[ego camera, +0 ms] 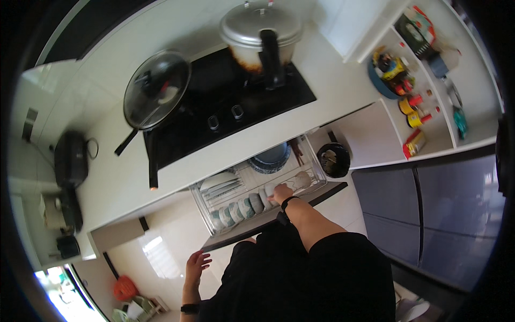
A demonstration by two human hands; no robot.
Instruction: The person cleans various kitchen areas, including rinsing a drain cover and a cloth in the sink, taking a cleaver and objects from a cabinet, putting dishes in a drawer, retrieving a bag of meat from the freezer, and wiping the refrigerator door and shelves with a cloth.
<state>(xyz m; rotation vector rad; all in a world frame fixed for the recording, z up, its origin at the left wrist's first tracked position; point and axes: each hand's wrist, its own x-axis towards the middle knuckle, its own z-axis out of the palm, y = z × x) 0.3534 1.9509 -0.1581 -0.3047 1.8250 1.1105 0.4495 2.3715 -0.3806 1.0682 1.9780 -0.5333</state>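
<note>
An open pull-out drawer with a wire dish rack (254, 177) lies before me, below the counter. My right hand (281, 193) reaches into it, fingers at a white bowl (270, 188) near the end of a row of bowls; whether they grip it is too blurred to tell. Farther left in that row stand green-and-white patterned bowls (235, 211) and a grey bowl (256, 202). Plates (222, 186) stand on edge behind them, and a blue-grey round dish (271, 157) sits at the back. My left hand (197, 263), fingers apart and holding nothing, hangs by the drawer front's left corner.
Above the drawer, a black cooktop (209, 96) carries a lidded pan (157, 90), with handles jutting over the counter, and a pressure cooker (260, 36). A black pot (333, 160) is right of the drawer. Shelves (436, 100) and a blue-grey refrigerator (402, 201) stand farther right.
</note>
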